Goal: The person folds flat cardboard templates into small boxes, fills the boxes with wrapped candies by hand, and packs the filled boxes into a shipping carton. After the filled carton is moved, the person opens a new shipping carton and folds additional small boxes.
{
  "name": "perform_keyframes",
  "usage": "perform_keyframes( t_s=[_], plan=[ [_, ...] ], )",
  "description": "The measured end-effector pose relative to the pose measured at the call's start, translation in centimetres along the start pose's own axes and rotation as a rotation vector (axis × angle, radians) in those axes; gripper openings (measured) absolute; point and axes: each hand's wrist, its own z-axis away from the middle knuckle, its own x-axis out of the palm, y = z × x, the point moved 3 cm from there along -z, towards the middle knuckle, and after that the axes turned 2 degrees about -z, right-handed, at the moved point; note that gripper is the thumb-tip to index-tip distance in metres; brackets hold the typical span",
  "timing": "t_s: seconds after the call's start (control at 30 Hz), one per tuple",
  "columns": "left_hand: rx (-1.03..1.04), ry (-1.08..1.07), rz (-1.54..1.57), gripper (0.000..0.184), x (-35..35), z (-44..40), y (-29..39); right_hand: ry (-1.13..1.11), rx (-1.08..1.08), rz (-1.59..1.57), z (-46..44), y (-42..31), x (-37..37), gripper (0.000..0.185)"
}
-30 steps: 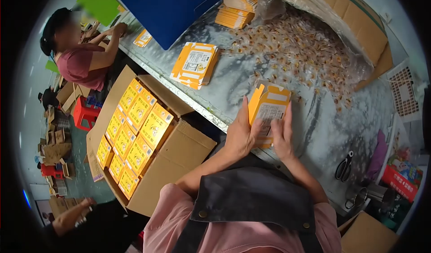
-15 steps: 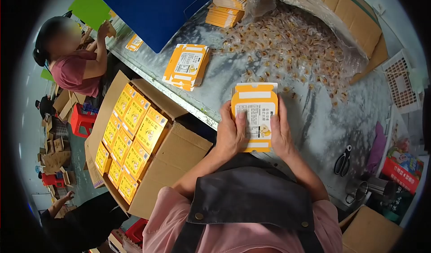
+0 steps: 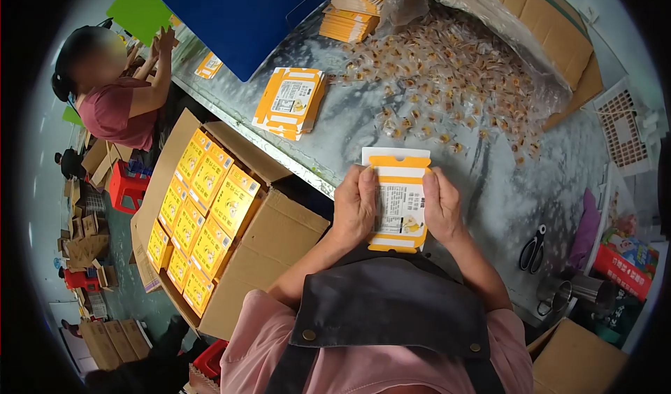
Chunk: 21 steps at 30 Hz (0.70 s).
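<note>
Yellow-white carton (image 3: 400, 209), held two-handed, printed side facing up.

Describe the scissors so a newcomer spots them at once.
On the grey table, look past the person's right hand towards the right side of the view. There, near the purple cloth and the metal cups, lie the scissors. Their two black handle loops set them apart from the soft cloth and shiny cups.

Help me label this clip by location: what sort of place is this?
Probably a packing workshop: a heap of small wrapped pieces lies on the worktable, printed yellow-and-white packaging is stacked nearby, and an open cardboard box holds rows of yellow packs.
</note>
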Motion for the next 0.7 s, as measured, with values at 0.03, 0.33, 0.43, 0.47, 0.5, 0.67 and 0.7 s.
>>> perform_keyframes(
  t_s=[0.03,0.33,0.43,0.47,0.5,0.67,0.7],
  plan=[
    [-0.002,0.016,-0.025,0.033,-0.2,-0.2,0.1,-0.013,-0.010,0.034,0.1,0.2,-0.1,0.019],
    [0.091,0.151,0.178,0.026,0.5,-0.6,1.2,0.004,-0.321,0.140,-0.7,-1.5,-0.4,0.019],
    [0.046,-0.058,-0.043,0.024,-0.2,-0.4,0.3,-0.062,-0.224,0.166,-0.5,-0.6,-0.5,0.014],
    [0.044,-0.081,-0.075,0.024,-0.4,-0.3,0.3,-0.079,-0.203,0.183,-0.3,-0.4,-0.4,0.013],
    [0.043,-0.104,-0.106,0.025,-0.4,-0.2,0.2,-0.095,-0.181,0.200,-0.2,0.1,-0.5,0.012],
    [-0.033,-0.205,-0.153,0.025,0.0,0.4,-1.6,-0.117,-0.116,0.206,0.2,0.6,-0.6,0.023],
    [-0.003,-0.174,-0.035,0.026,0.2,0.4,-1.0,-0.083,-0.110,0.139,0.3,0.9,-0.5,0.030]
  ],
)
